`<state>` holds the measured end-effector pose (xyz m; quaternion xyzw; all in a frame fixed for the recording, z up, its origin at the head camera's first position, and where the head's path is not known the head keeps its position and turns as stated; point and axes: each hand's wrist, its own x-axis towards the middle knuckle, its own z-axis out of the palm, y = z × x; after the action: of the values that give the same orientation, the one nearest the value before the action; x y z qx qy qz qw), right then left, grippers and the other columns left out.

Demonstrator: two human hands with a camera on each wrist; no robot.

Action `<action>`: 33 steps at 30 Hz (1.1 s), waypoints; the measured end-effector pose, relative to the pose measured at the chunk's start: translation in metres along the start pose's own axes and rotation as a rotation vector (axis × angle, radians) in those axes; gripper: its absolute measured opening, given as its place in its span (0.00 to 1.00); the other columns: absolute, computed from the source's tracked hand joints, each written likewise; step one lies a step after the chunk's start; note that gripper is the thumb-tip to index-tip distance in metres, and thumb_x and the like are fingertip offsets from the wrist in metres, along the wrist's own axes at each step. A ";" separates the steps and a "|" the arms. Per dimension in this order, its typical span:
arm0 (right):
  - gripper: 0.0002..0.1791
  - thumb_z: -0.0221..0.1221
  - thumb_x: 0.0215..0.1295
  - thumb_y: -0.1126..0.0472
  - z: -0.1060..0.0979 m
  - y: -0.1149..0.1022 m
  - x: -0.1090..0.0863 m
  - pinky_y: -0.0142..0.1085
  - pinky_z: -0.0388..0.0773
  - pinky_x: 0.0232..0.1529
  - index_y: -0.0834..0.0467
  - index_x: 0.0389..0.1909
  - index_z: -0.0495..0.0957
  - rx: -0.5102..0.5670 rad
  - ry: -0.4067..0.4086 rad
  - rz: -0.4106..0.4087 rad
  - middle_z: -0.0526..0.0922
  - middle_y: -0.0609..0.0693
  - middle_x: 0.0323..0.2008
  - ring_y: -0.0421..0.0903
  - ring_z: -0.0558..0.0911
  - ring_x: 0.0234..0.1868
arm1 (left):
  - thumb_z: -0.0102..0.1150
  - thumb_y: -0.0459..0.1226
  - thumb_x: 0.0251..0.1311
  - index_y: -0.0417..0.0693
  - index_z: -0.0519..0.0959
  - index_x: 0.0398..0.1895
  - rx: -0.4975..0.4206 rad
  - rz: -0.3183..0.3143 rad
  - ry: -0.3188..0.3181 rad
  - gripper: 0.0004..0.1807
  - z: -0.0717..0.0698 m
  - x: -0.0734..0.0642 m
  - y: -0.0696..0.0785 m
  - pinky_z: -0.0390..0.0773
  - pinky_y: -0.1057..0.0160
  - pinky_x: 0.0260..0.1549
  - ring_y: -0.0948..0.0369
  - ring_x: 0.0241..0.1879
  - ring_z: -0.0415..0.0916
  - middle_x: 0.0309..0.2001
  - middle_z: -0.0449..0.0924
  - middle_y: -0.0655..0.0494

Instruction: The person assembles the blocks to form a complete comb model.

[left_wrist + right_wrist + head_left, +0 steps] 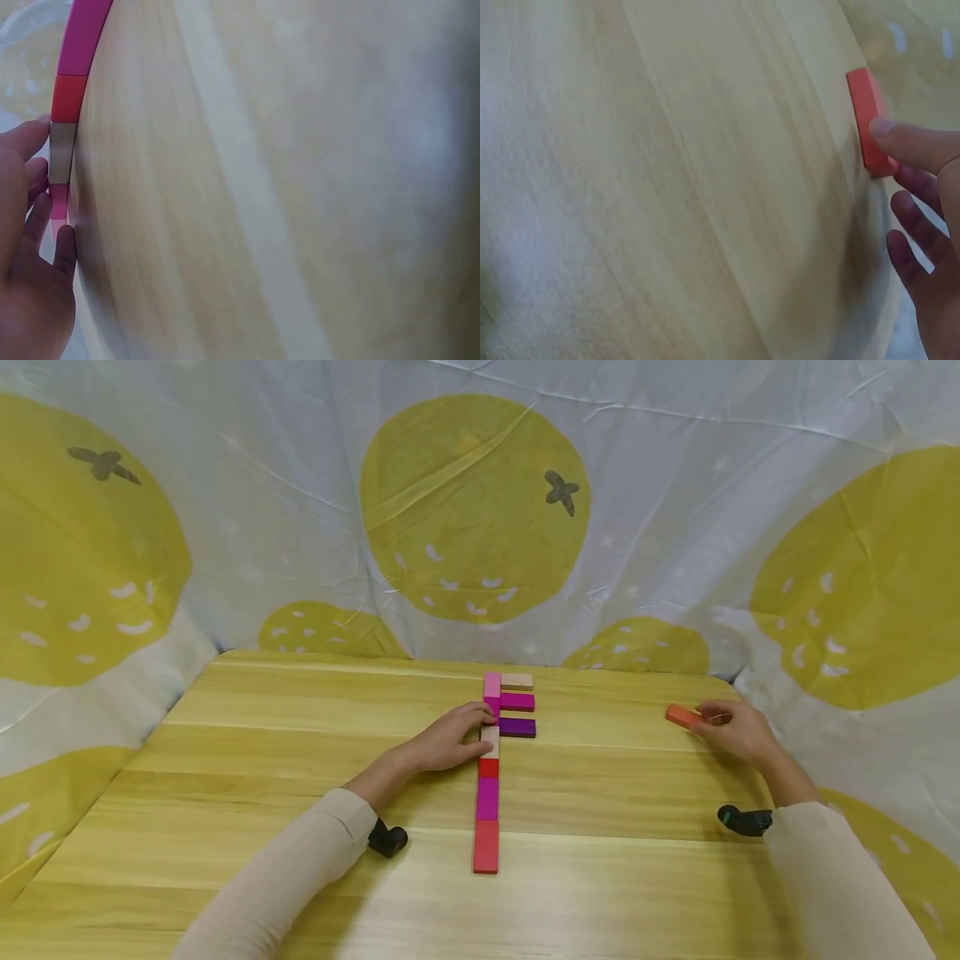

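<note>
A column of coloured blocks runs lengthwise down the table, from a pink block (492, 684) at the far end to a red block (486, 847) at the near end. My left hand (450, 739) touches the column's left side, fingertips at a magenta block (492, 705) and thumb at a plain wood block (490, 741). In the left wrist view its fingers (65, 251) lie along that edge, fairly straight. Well to the right, my right hand (738, 731) pinches an orange block (681, 717) by one end between thumb and fingers; the right wrist view shows the thumb across this block (864, 112).
Three blocks jut rightward from the column's far part: a plain wood one (517, 682), a magenta one (517, 702) and a purple one (518, 727). Behind the wooden table (600, 893) hangs a fruit-patterned cloth (645, 527). Black devices (388, 840) sit at both wrists.
</note>
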<state>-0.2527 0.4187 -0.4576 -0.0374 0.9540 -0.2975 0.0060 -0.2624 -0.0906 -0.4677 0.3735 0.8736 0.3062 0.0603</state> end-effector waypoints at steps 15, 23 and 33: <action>0.28 0.64 0.74 0.56 0.007 0.010 0.000 0.47 0.77 0.45 0.73 0.64 0.74 0.031 -0.036 0.033 0.82 0.69 0.51 0.63 0.80 0.49 | 0.62 0.39 0.72 0.32 0.74 0.65 0.005 0.003 -0.002 0.25 0.001 0.000 -0.003 0.60 0.53 0.73 0.48 0.70 0.65 0.67 0.70 0.42; 0.27 0.64 0.74 0.56 0.005 0.007 -0.003 0.55 0.76 0.49 0.72 0.64 0.74 0.035 -0.026 0.027 0.81 0.70 0.52 0.65 0.79 0.51 | 0.61 0.39 0.73 0.33 0.73 0.67 0.002 -0.014 -0.024 0.25 0.001 0.001 -0.001 0.59 0.54 0.73 0.49 0.70 0.64 0.68 0.69 0.43; 0.25 0.64 0.74 0.58 0.006 -0.009 0.003 0.51 0.77 0.50 0.71 0.63 0.75 0.026 -0.032 -0.035 0.83 0.69 0.51 0.66 0.81 0.52 | 0.61 0.39 0.73 0.34 0.73 0.66 0.003 -0.015 -0.019 0.25 0.002 0.002 -0.004 0.58 0.54 0.73 0.49 0.71 0.63 0.69 0.69 0.43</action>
<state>-0.2552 0.4076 -0.4575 -0.0588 0.9489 -0.3095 0.0166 -0.2654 -0.0909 -0.4712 0.3700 0.8762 0.3007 0.0705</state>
